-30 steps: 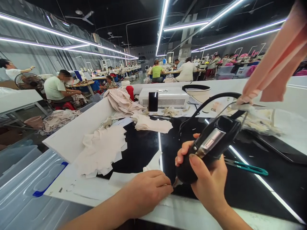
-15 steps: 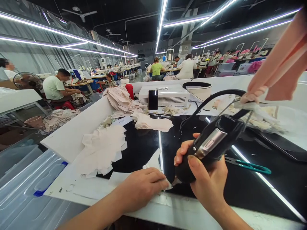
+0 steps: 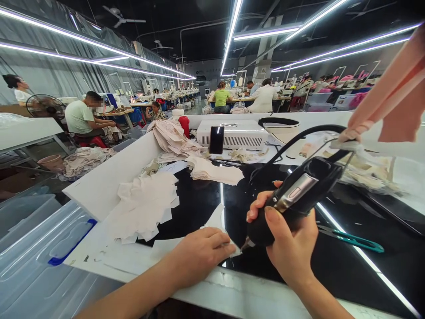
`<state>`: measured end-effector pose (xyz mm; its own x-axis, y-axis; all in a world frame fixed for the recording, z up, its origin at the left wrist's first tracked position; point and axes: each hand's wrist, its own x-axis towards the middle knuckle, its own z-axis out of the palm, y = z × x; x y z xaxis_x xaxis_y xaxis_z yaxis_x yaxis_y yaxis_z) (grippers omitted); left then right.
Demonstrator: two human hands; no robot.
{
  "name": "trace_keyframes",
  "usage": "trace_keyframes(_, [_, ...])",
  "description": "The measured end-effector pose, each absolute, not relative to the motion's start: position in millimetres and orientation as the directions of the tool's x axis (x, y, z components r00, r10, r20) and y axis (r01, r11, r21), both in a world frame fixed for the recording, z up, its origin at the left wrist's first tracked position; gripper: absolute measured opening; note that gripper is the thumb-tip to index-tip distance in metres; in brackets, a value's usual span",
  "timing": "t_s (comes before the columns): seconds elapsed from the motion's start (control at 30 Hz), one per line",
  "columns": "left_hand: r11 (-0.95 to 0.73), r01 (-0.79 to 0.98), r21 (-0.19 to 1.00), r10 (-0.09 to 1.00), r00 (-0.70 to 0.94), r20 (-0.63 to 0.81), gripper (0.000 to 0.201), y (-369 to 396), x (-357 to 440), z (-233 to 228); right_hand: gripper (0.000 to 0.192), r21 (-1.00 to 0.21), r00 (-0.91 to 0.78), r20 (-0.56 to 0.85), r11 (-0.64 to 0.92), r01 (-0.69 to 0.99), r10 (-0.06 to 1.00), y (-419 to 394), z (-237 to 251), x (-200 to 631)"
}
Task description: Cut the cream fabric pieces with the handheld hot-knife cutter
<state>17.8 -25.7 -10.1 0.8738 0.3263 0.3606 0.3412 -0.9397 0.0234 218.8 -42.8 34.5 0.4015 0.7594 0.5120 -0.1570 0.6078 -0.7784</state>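
Fabric piece (image 3: 217, 228), pale and flat, lies on the black glossy desk (image 3: 199, 208) near its front edge, pinned under the left hand (image 3: 199, 254), whose fingers (image 3: 221, 246) lie spread and flat on the cloth rather than curled around anything. Touching the cloth's right corner is the metal tip of a black handheld tool (image 3: 292, 199), which the right hand (image 3: 290, 248) grips around its barrel, thumb across the top and fingers wrapped fully closed. A black cable (image 3: 299, 137) loops up from the tool's rear end. Just right of that hand, teal-handled scissors (image 3: 352, 239) lie flat on the desk. To the left, a stack of cut cream pieces (image 3: 146, 204) fans out, with a smaller stack (image 3: 215, 170) farther back. Behind these stands a white box-shaped machine (image 3: 232, 133) with a dark phone (image 3: 217, 139) propped against it. Pink fabric (image 3: 395, 93) hangs in at upper right. Other people sit at benches well beyond.
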Motion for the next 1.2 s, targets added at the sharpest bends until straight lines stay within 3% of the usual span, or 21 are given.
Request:
trace_keyframes(0.87, [-0.904, 0.399, 0.153, 0.427, 0.826, 0.369, 0.042, -34.3, 12.6, -18.3, 0.041, -0.758, 0.459, 0.463, 0.607, -0.239, 0.759, -36.8, 43.0, 214.3])
trace_keyframes(1.2, [-0.891, 0.424, 0.163, 0.454, 0.817, 0.356, 0.052, -35.7, 7.5, -17.9, 0.033, -0.775, 0.425, 0.485, 0.6, -0.196, 0.765, -28.9, 38.5, 205.2])
